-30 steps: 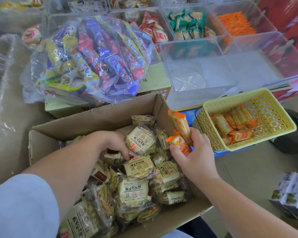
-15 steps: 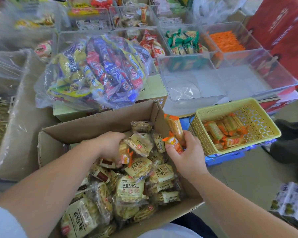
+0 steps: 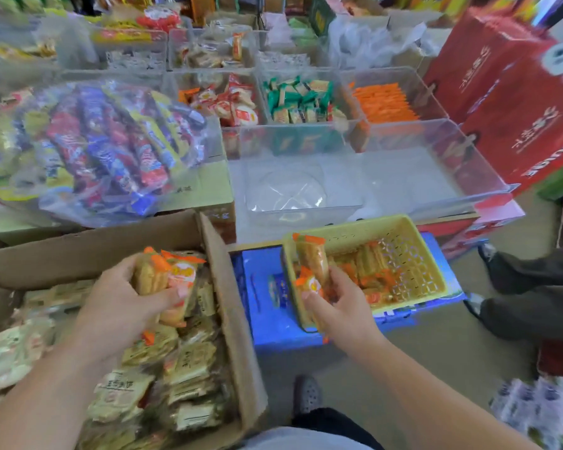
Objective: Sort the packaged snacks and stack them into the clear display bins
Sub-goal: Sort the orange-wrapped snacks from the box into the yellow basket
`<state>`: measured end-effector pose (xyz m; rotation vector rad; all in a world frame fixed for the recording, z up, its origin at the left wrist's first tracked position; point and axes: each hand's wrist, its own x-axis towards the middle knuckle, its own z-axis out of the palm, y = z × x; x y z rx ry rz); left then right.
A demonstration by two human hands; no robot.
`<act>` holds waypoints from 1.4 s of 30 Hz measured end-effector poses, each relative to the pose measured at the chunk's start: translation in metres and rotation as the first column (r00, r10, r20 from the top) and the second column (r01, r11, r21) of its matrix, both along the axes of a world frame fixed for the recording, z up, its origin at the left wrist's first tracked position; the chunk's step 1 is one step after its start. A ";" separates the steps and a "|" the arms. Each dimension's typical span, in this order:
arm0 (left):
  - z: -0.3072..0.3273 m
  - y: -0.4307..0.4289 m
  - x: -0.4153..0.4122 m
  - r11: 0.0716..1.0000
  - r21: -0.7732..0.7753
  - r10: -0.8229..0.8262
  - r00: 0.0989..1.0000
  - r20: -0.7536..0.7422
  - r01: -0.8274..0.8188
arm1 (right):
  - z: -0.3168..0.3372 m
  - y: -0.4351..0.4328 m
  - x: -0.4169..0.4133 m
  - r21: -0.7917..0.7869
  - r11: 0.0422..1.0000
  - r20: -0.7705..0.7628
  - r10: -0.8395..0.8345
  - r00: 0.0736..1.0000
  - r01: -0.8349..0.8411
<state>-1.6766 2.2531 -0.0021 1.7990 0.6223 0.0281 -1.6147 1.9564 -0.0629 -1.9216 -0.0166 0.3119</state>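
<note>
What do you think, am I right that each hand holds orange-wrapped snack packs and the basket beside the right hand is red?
Not quite: the head view shows the basket is yellow, not red. The rest stands: the left hand and the right hand each hold orange-wrapped snack packs, the basket beside the right one.

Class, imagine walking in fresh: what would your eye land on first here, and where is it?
The left grip holds orange-wrapped snack packs over the open cardboard box; the right grip holds more at the near corner of the yellow basket. Upper left lies a big clear bag of red, blue and yellow snacks.
</note>
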 end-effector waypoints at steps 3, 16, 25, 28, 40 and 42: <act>-0.012 -0.068 0.017 0.995 -0.102 -0.009 1.000 0.009 0.010 | -0.004 -0.068 0.041 -0.167 0.986 0.026 -0.023 0.999 0.027; -0.059 -0.209 0.087 0.941 0.235 -0.202 0.960 -0.195 0.245 | -0.051 -0.164 0.129 -0.650 0.468 -0.385 0.476 0.790 -0.599; -0.075 -0.234 0.124 0.672 0.373 -0.493 0.762 -0.420 0.640 | -0.028 -0.158 0.115 -0.734 0.522 -0.211 0.433 0.876 -0.435; -0.067 -0.227 0.110 0.627 0.470 -0.543 0.781 -0.308 0.622 | -0.015 -0.142 0.101 -0.676 0.659 -0.034 0.421 0.907 -0.331; -0.048 0.032 -0.033 0.588 0.778 -0.086 0.974 -0.211 0.221 | 0.032 0.069 0.010 -0.183 0.930 0.154 0.348 0.925 -0.320; -0.060 0.089 -0.053 0.548 0.767 -0.013 0.920 -0.391 0.334 | 0.033 0.106 -0.011 -0.101 0.937 0.093 0.343 0.935 -0.334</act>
